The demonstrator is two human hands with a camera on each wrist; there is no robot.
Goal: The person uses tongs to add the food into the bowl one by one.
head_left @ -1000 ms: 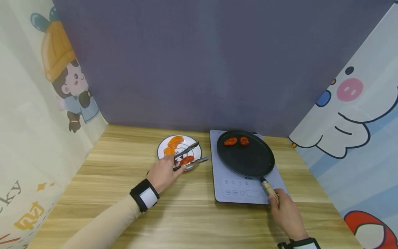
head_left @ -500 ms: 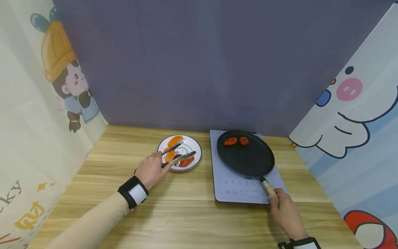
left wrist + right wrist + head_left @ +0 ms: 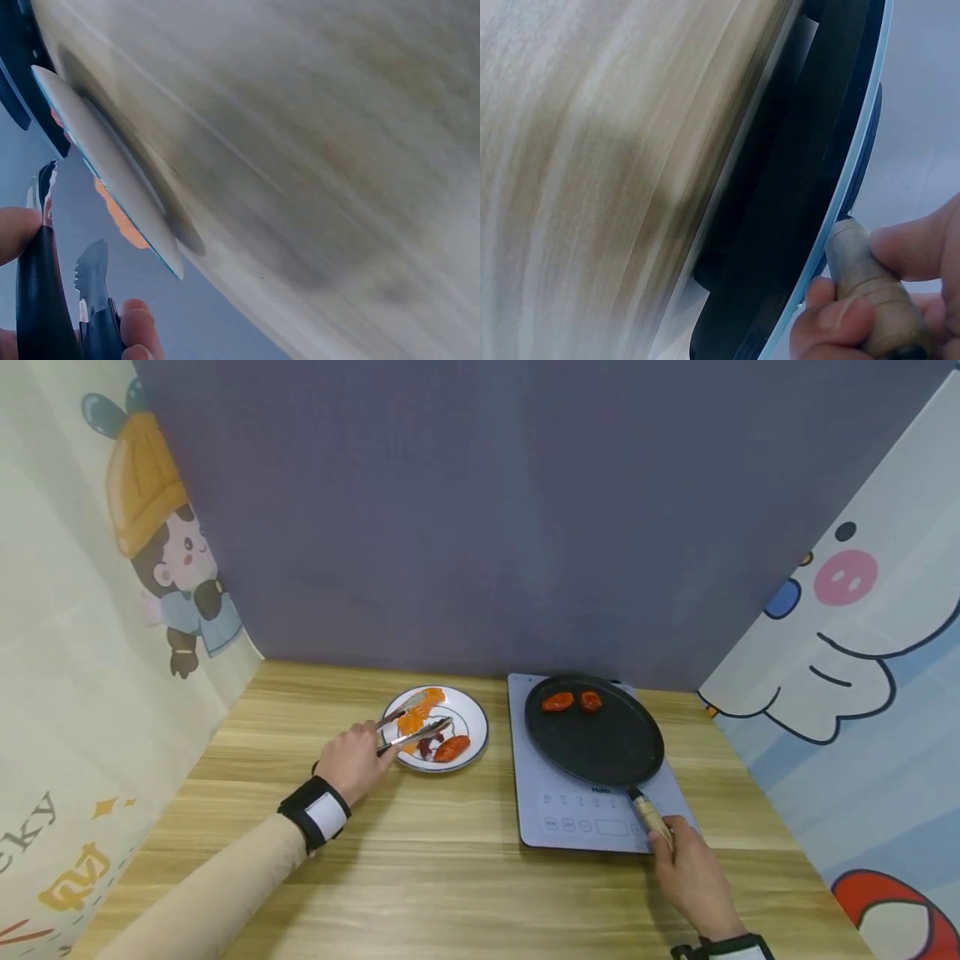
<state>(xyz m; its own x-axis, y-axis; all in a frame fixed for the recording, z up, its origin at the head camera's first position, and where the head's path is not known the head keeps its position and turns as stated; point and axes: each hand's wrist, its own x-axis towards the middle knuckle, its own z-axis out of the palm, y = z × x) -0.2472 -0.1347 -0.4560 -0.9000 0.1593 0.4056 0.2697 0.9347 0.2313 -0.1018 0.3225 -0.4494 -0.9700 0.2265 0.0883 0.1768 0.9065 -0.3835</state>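
My left hand [image 3: 354,762] holds metal tongs [image 3: 415,735] with dark handles, their two arms spread apart over a white plate [image 3: 476,718]. Orange food pieces [image 3: 411,723] lie at the plate's left side, partly behind the tongs. A reddish piece [image 3: 452,748] lies near the front rim, beside a dark printed patch. In the left wrist view the tongs' serrated tip [image 3: 91,274] has nothing in it. My right hand [image 3: 696,877] grips the wooden handle [image 3: 874,289] of a flat black pan [image 3: 596,743]. Two reddish food pieces [image 3: 557,702] sit toward the pan's far left.
Under the pan is a light induction cooktop [image 3: 558,827] with printed touch controls. Both stand on a wood-grain table [image 3: 465,893]. A dark grey panel [image 3: 480,527] rises behind, and cartoon-printed curtains [image 3: 67,635] flank both sides.
My left hand has drawn back to the left with the tongs, from the reddish piece toward the orange pieces. The right hand and pan hold still.
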